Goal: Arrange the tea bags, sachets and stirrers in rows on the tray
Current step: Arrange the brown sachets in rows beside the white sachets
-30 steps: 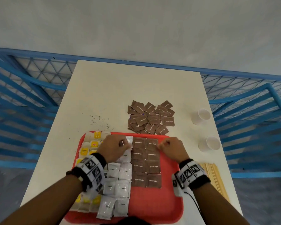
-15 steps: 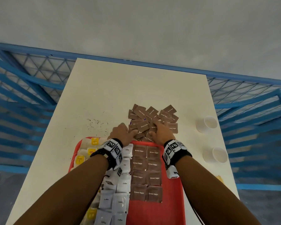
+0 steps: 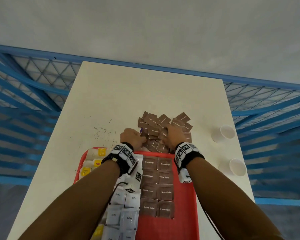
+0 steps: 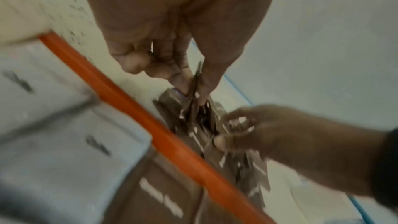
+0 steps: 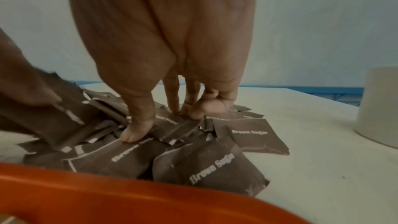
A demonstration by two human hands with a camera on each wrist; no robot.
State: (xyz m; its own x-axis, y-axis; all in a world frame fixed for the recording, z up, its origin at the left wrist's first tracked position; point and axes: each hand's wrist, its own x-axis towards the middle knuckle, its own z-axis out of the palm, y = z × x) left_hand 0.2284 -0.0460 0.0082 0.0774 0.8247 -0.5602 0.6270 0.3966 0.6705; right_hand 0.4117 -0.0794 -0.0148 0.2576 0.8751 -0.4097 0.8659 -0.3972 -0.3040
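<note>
- Starting nearest the body, the red tray [image 3: 185, 201] is seen to be part filled: tea bags [image 3: 97, 163] with yellow tags along its left edge, white coffee sachets [image 3: 121, 210] next, then two rows of brown sugar sachets [image 3: 157, 186] laid flat; bare tray is left on the right.
- Just past the far rim, on the white table [image 3: 145, 94], the loose pile of brown sugar sachets [image 3: 163, 125] is being worked by both hands.
- A sachet is pinched between thumb and fingers of the left hand [image 3: 132, 138], as shown in the left wrist view.
- The right hand [image 3: 174, 136] is pressed into the pile, thumb and fingertips [image 5: 135, 134] closing on a sachet.
- The step in hand is judged to be fetching more sugar sachets; next, each must be lifted singly and carried back over the rim to extend the rows.
- Two white paper cups [image 3: 226, 133] are stood at the table's right.
</note>
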